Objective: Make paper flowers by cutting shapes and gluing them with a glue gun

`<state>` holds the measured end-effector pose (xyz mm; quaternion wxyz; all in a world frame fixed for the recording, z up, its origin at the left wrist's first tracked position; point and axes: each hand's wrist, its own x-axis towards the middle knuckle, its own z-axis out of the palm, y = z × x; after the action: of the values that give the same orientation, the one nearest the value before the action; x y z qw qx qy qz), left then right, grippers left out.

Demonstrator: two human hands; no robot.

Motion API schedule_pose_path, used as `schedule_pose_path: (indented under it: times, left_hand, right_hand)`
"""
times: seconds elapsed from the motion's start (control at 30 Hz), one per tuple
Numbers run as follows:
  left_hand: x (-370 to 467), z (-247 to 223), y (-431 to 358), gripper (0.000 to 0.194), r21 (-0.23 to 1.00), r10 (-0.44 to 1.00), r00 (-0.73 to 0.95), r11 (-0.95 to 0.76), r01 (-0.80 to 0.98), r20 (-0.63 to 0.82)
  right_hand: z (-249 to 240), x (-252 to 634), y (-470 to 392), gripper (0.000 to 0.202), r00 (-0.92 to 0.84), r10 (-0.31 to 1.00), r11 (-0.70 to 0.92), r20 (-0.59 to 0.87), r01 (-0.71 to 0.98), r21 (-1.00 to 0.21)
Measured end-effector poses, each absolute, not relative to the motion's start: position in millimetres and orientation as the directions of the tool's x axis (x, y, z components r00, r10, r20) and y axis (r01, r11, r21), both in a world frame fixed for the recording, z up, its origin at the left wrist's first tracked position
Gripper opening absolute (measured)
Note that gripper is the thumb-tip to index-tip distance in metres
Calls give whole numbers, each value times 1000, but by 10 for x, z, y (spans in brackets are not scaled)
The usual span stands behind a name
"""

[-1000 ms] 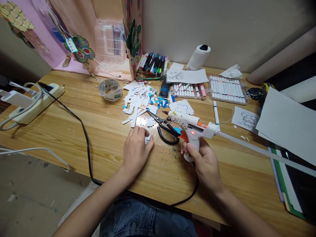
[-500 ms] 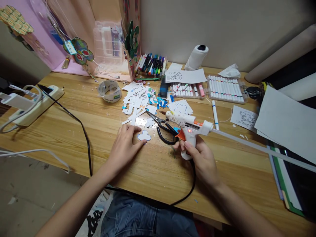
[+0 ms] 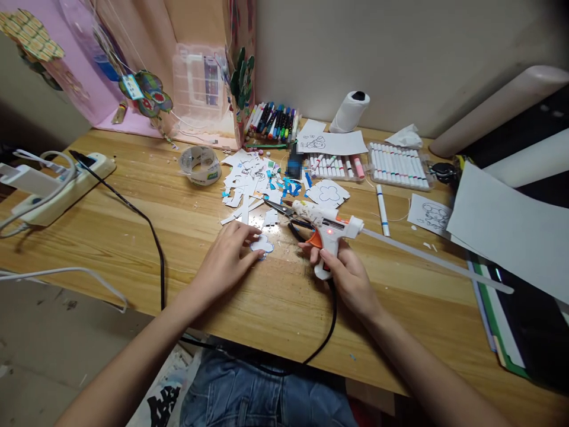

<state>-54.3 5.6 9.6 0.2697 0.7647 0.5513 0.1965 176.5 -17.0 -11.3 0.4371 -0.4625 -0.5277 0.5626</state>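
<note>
A small white cloud- or flower-shaped paper cutout (image 3: 263,244) with a blue outline is at the middle of the wooden table. My left hand (image 3: 229,252) has its thumb and forefinger at the cutout's edges, holding it. In my right hand (image 3: 344,270) is a white hot glue gun (image 3: 329,232), its small red light on and its nozzle pointing left. My fingers wrap its handle near the orange trigger. A long clear glue stick (image 3: 438,259) sticks out of its back. Black-handled scissors (image 3: 279,206) lie behind the gun, partly hidden by it.
Paper scraps (image 3: 246,178) are heaped behind my hands, with a roll of tape (image 3: 201,166) to their left. Marker sets (image 3: 400,163) and loose paper sheets (image 3: 511,219) lie right. A power strip (image 3: 62,190) with cables stands left; the gun's black cord (image 3: 331,332) hangs over the front edge.
The glue gun in my right hand has moved left, closer to the cutout, and covers more of the scissors. My left hand stays at the cutout. The view has shifted slightly.
</note>
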Motion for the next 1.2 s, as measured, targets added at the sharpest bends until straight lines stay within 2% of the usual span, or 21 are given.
schedule_pose_path:
  times: [0.13, 0.23, 0.47, 0.7, 1.2]
  left_hand:
    - [-539, 148, 200, 21, 610, 854, 521, -409, 679, -7]
    - [-532, 137, 293, 18, 628, 816, 577, -435, 646, -28]
    - [-535, 79, 321, 14, 659, 827, 561, -398, 638, -44]
    - [-523, 102, 321, 14, 669, 826, 561, -386, 635, -55]
    - [-508, 113, 333, 14, 619, 809, 585, -432, 656, -56]
  right_hand:
    - [-150, 1781, -180, 24, -170, 985, -49, -31, -105, -993]
    - [-162, 1788, -188, 25, -154, 988, -50, -28, -144, -988]
    - [-172, 1801, -197, 24, -142, 987, -108, -78, -221, -969]
    - [-173, 1796, -196, 22, -139, 987, -112, -83, -220, -969]
    - [-186, 1792, -199, 24, -145, 983, -137, -109, -204, -969]
